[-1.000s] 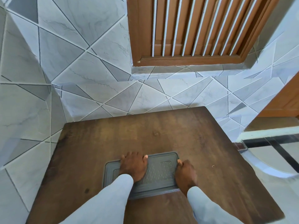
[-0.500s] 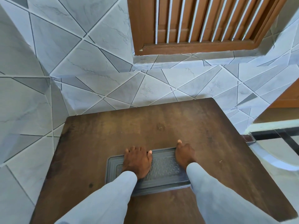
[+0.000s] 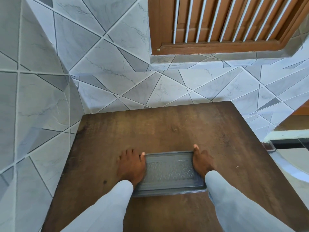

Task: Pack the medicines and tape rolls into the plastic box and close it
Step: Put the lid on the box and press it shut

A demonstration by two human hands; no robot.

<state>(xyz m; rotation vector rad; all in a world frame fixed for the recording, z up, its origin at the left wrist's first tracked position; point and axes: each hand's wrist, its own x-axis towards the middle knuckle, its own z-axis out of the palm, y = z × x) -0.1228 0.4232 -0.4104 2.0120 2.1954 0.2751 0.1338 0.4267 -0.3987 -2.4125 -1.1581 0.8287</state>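
Grey plastic box (image 3: 168, 173) sits lidded between my hands, left hand (image 3: 131, 166) and right hand (image 3: 201, 162) gripping its ends; no medicines or tape outside, packing looks done.

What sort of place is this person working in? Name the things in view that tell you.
Probably a room in a home: grey marble-look wall tiles, a brown wooden window frame with white bars, and a dark wooden table pushed into the tiled corner.
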